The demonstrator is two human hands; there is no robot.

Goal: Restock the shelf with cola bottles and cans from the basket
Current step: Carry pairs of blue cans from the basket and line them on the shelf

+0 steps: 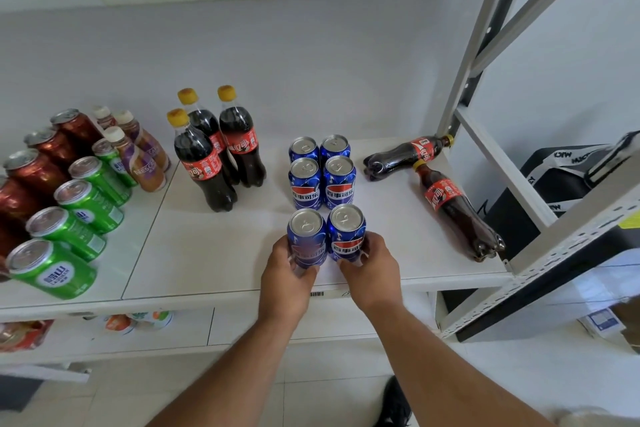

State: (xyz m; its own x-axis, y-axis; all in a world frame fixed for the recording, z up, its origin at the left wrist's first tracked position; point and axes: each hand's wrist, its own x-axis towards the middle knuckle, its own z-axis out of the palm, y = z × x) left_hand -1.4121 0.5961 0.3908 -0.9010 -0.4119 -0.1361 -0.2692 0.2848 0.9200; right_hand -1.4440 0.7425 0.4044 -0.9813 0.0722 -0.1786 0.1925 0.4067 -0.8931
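Left hand (287,274): its grip is curled round the left blue can (306,237), which stands upright near the front edge of the shelf (214,253).
Right hand (372,269): its grip is curled round the right blue can (346,232), upright and just beside the left one.
Row behind: four blue cans (322,172) stand in two pairs directly behind the held pair, with a narrow gap between.
Risk, pushing back: if both cans slide rearward too fast, they likely strike the row behind and topple or skew it.
Risk, front edge: both held cans sit close to the shelf lip; released there, a nudge from a withdrawing wrist could tip one off.
Lying bottles: two cola bottles (453,211) lie on their sides at the right end, one near the open corner; a knock may roll it off.
Standing bottles: three cola bottles (214,152) stand left of the cans, apart from the hands; low risk.
Basket: not in view.
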